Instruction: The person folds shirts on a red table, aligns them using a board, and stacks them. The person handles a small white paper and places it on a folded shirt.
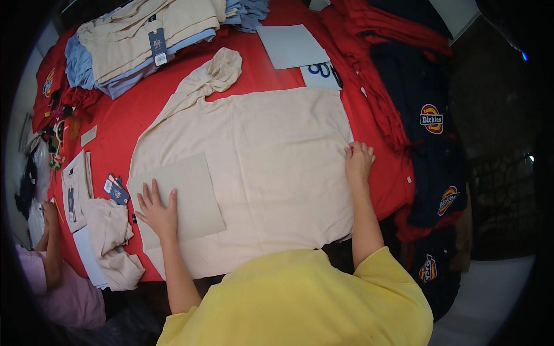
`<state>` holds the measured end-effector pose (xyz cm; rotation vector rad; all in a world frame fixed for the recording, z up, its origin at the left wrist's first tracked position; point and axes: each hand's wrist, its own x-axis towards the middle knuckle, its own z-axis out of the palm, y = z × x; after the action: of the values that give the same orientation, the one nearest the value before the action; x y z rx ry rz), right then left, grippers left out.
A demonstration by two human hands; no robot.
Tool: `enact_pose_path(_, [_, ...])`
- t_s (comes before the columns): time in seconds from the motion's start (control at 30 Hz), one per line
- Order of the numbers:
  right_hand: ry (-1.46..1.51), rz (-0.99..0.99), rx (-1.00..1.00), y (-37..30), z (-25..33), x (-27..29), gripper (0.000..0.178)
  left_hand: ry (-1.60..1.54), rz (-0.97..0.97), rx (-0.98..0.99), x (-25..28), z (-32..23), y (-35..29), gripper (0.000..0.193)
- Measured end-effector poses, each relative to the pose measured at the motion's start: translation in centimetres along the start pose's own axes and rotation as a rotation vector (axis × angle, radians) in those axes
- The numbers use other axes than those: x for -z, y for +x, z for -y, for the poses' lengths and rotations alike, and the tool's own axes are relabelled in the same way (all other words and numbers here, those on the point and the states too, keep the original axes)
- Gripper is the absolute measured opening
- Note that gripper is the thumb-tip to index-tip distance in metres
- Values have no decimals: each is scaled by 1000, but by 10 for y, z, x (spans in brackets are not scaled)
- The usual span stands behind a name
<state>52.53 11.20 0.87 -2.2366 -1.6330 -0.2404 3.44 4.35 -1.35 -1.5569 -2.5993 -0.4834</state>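
Yellow shirt (300,300) foremost; left hand (158,214) splayed on board (199,193), right hand (359,161) curled.

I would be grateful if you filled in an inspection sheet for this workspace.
Surface: red-covered table.
Job's things: beige long-sleeved garment spread out, lightly creased; greenish-grey board on its left part.
Clutter: garment pile, beige and blue, far left; pale grey board and blue-handled scissors at the far side; dark hang tags at left.
Hands: left hand spread on the greenish-grey board; right hand at the garment's right edge, grip unclear.
Cables: nothing seen.
Surroundings: co-worker in pink at left; navy garments at right.
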Motion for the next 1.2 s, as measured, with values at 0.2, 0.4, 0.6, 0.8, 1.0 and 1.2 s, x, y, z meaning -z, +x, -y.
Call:
enact_pose_path(0.2, [491, 141, 255, 24, 37, -4, 18, 10, 11, 15, 2, 0, -2, 69])
enact_pose_path(0.4, [12, -20, 30, 49, 12, -18, 27, 8, 22, 17, 3, -6, -1, 69])
enact_pose_path(0.6, [-85, -117, 161, 40, 6, -37, 23, 2, 38, 23, 6, -3, 0, 69])
enact_pose_path(0.8, [-164, 323, 65, 45, 22, 14, 16, -49, -8, 10, 9, -3, -1, 69])
enact_pose_path(1.0, [-205, 576, 133, 38, 30, 33, 24, -84, 0, 21, 11, -4, -3, 70])
enact_pose_path(1.2, [97, 303, 255, 68, 97, 51, 30, -118, -7, 6, 11, 7, -4, 72])
